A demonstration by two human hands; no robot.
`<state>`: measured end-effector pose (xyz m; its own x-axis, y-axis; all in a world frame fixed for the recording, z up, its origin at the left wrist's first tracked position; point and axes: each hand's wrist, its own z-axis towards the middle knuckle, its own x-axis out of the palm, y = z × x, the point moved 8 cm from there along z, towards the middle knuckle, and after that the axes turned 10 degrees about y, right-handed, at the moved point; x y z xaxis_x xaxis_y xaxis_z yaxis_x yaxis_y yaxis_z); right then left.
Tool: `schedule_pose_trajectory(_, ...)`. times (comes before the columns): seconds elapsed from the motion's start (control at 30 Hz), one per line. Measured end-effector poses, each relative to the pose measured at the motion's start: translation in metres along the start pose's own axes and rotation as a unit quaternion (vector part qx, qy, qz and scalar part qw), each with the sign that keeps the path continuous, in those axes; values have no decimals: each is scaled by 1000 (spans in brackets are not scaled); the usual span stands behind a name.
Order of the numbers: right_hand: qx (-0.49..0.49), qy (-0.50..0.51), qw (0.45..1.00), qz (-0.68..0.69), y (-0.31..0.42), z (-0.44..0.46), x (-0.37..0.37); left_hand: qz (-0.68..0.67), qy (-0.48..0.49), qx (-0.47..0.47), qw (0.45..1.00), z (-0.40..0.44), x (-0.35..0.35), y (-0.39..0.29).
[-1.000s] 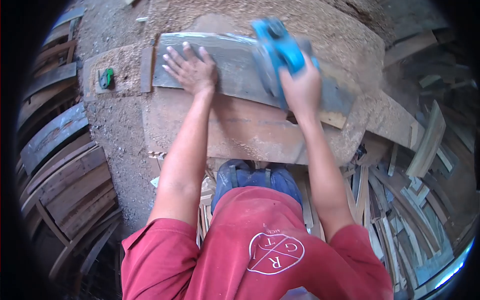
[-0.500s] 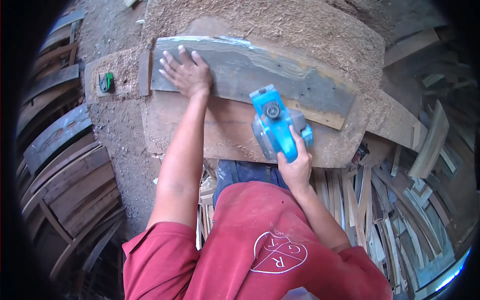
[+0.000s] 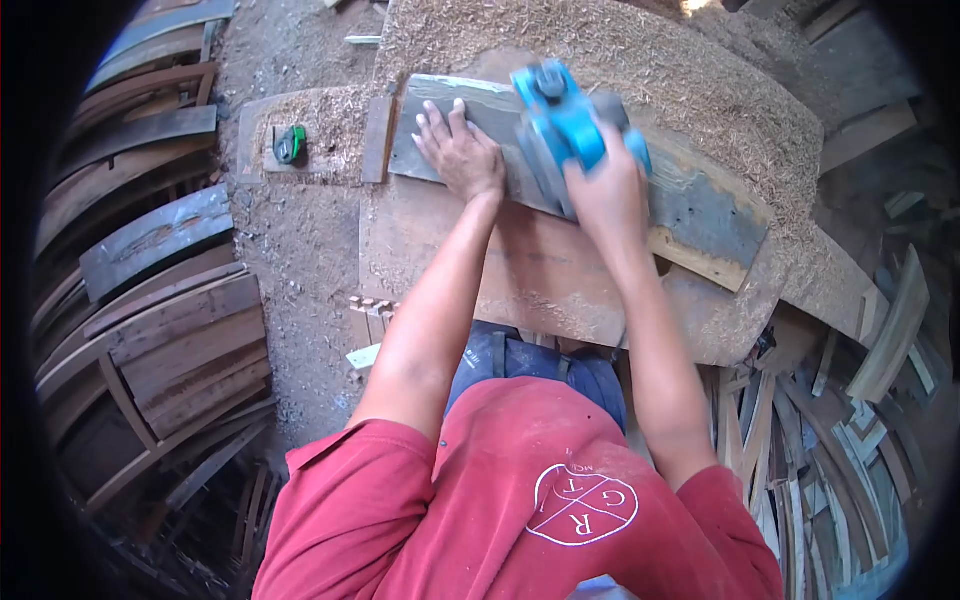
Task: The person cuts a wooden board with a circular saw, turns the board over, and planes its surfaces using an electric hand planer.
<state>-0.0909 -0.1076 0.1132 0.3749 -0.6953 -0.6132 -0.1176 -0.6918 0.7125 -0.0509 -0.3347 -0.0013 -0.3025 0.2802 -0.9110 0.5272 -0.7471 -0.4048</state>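
A grey, weathered plank (image 3: 700, 210) lies across a shavings-covered work surface (image 3: 450, 250). My left hand (image 3: 465, 160) presses flat on the plank near its left end, fingers spread. My right hand (image 3: 610, 195) is wrapped round the handle of a blue power planer (image 3: 570, 115), blurred by motion, which is over the middle of the plank. The planer hides part of the plank. A small wooden strip (image 3: 376, 138) touches the plank's left end. Pale wood shows along the plank's lower right edge.
A green and black tape measure (image 3: 290, 145) lies on a board at the left. Stacked planks (image 3: 190, 345) stand along the left side. Many offcuts and strips (image 3: 840, 470) are piled at the right. Wood shavings (image 3: 680, 70) cover the surface beyond the plank.
From half a second ago, my right hand has moved the planer forward from the near edge onto the plank. The whole view has shifted, so things appear further right. My left hand stays on the plank.
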Motion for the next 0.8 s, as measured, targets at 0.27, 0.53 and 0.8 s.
schedule_pose_trajectory(0.27, 12, 12, 1000, 16, -44, -130, 17, 88, 3, 92, 992, 62, -40, 96)
schedule_pose_trajectory(0.53, -35, -51, 998, -19, 74, 83, 70, 117, 48, 88, 988, 63, -33, 100)
schedule_pose_trajectory(0.8, -3, -27, 999, 23, 36, -60, 84, 58, 55, 240, 967, 55, -51, 116)
